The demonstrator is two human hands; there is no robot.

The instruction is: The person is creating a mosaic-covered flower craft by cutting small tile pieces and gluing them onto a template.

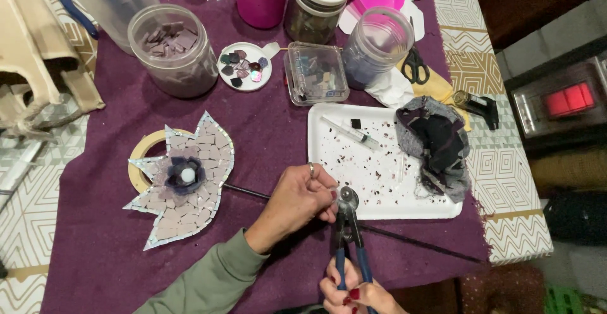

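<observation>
So the fingers [324, 190] of the left hand [297, 197] are pinched together right at the wheeled head of the nippers [347, 225], though whatever tiny piece is pinched there can't be made out; the blue handles are wrapped by the right hand [351, 292], fingers closed round them, low at the bottom edge. All this is held just over the near rim of a white tray [379, 168], which is dotted with dark chips and carries a syringe [349, 132] and a bunched grey-and-purple cloth [436, 146]. Left of the hands, a petal-shaped mosaic flower [186, 178] is laid over a roll of tape [140, 153] on the purple-covered worktop [101, 244], with a thin dark rod [404, 239] running under the hands. Further back, a jar of purplish tile bits [174, 48], a small white dish of glass gems [243, 66], a clear square tub [315, 73] and black scissors [414, 66] are set out
</observation>
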